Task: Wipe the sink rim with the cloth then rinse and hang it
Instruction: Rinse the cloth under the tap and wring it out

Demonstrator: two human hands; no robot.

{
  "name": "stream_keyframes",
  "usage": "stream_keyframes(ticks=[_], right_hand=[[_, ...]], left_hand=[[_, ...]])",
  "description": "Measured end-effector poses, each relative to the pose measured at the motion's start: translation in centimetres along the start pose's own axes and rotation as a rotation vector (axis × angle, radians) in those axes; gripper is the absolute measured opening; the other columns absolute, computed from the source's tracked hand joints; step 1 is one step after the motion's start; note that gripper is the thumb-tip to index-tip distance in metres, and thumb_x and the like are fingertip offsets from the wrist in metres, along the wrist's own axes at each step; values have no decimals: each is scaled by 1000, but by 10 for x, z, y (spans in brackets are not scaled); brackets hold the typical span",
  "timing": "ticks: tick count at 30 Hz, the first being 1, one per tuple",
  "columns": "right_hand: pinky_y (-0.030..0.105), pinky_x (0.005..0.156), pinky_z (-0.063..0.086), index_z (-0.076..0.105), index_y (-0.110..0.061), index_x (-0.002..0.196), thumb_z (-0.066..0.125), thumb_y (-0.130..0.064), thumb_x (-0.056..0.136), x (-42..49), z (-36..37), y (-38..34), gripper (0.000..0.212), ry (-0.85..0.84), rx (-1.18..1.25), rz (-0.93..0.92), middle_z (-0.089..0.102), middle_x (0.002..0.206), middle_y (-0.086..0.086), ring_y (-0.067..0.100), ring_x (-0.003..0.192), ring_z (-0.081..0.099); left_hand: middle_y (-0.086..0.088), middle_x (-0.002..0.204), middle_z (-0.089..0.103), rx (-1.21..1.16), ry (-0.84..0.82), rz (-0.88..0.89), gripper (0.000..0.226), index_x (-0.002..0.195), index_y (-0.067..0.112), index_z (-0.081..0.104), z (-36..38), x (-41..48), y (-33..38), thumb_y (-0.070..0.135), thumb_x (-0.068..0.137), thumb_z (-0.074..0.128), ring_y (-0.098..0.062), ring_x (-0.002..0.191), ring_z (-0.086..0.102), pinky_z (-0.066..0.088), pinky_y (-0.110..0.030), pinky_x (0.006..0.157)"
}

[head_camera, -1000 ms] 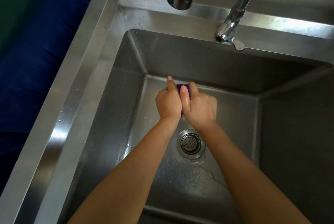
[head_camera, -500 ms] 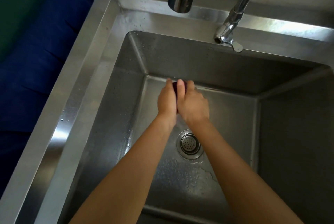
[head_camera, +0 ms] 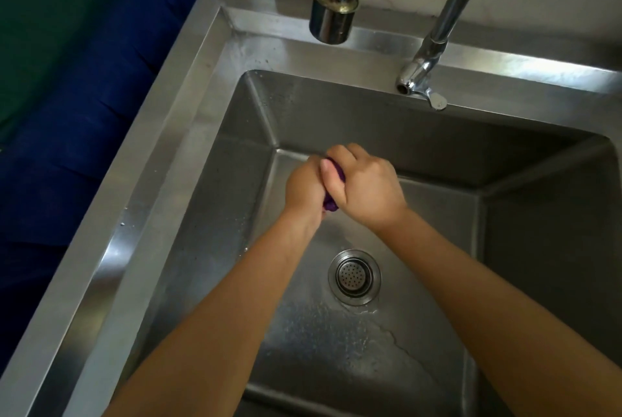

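Both of my hands are pressed together over the basin of the steel sink [head_camera: 188, 133], above and behind the drain. A small purple cloth [head_camera: 331, 205] is bunched between them; only slivers of it show at the top and bottom of the grip. My left hand [head_camera: 304, 189] wraps it from the left. My right hand [head_camera: 365, 187] closes over it from the right, fingers curled across the top. Most of the cloth is hidden inside the two fists.
A thick chrome spout [head_camera: 333, 19] hangs over the back rim, with a thinner tap [head_camera: 422, 80] to its right. The round strainer drain [head_camera: 354, 277] sits below my hands, with wet patches on the basin floor. A blue and green surface [head_camera: 67, 113] lies left of the sink.
My right hand has rolled over the top of the cloth and the left hand, twisting the bundle. Both hands stay at the same place above the drain.
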State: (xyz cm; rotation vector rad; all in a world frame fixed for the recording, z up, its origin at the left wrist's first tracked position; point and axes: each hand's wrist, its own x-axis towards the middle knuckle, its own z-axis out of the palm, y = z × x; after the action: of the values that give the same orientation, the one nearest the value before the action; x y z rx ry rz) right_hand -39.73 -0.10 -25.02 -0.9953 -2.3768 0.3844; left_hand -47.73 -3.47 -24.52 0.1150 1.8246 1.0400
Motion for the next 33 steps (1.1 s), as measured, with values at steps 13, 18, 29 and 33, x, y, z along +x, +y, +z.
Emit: stream_keyframes(ticks=[13, 18, 29, 33], right_hand=[[37, 50, 37, 39, -15, 64, 23, -36, 85, 2, -1, -21, 33, 265, 346, 443, 55, 55, 19, 36, 52, 52], [36, 55, 37, 43, -12, 64, 29, -30, 85, 4, -3, -27, 31, 271, 429, 688, 47, 56, 5, 26, 57, 46], [39, 87, 42, 47, -11, 112, 32, -48, 96, 7, -6, -19, 42, -145, 457, 781, 49, 118, 11, 29, 101, 54], [43, 85, 47, 44, -19, 106, 28, -62, 90, 4, -10, -22, 49, -236, 644, 782, 56, 115, 14, 25, 92, 57]], left_hand=[[-23, 63, 61, 283, 272, 510, 44, 56, -2, 54, 2, -17, 16, 30, 78, 34, -40, 71, 57, 44, -38, 64], [-30, 67, 60, 334, 255, 596, 42, 58, -9, 52, 4, -22, 22, 15, 91, 42, -39, 66, 54, 39, -39, 62], [-5, 101, 69, 60, -186, -18, 56, 108, 25, 62, -6, -11, 5, 67, 87, 33, -17, 81, 68, 57, -33, 53], [-2, 83, 68, -99, 46, 162, 32, 78, 23, 65, -4, -13, 5, 48, 87, 50, -19, 79, 67, 58, -39, 63]])
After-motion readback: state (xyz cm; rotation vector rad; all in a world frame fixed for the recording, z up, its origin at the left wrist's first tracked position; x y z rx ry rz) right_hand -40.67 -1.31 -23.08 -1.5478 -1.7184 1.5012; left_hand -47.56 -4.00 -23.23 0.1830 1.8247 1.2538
